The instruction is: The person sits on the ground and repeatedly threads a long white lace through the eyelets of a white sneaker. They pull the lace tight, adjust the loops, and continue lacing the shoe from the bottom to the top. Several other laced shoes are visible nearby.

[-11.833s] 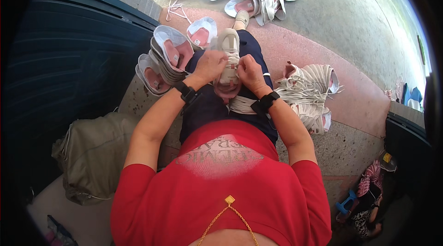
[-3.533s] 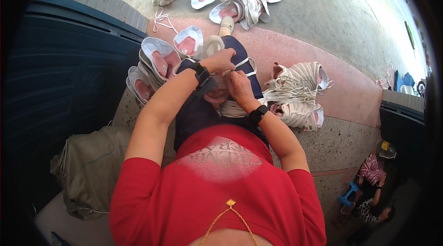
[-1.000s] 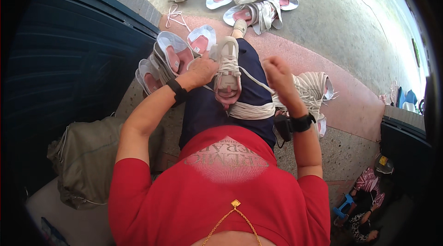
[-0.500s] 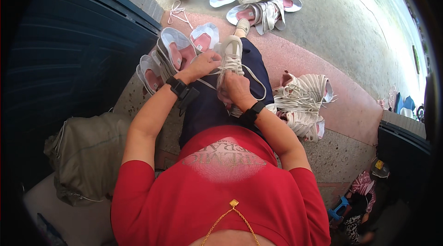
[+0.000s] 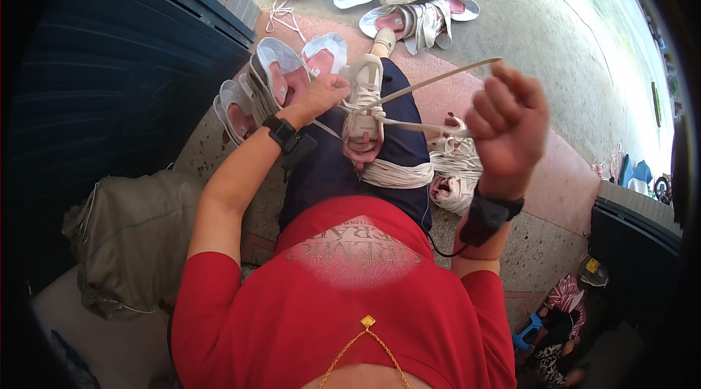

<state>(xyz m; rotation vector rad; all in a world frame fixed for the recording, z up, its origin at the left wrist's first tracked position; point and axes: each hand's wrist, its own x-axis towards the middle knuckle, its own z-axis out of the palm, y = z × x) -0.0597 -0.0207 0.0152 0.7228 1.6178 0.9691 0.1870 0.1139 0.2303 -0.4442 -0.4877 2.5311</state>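
Note:
A cream and white shoe upper [image 5: 363, 122] lies across my thigh, its toe away from me and pink lining at the heel. My right hand [image 5: 509, 115] is raised out to the right, closed on a white shoelace [image 5: 431, 84], whose strands stretch taut from the eyelets. Beside the upper's left edge, my left hand [image 5: 325, 94] is pinched closed; a lace runs from the shoe to its fingers, though the fingertips partly hide the grip. A bundle of white laces [image 5: 398, 175] rests on my lap just below the heel.
Stacked shoe uppers with pink insoles [image 5: 281, 71] stand on the left, next to a dark blue door [image 5: 124, 60]. More laced uppers [image 5: 454, 162] lie at right, partly behind my right arm. A pile of uppers [image 5: 416, 16] sits farther ahead. A grey-green sack [image 5: 139, 235] lies at lower left.
My right hand has moved from the shoe upper out to the right and up, drawing the lace strands taut. My left hand has stayed nearly in place.

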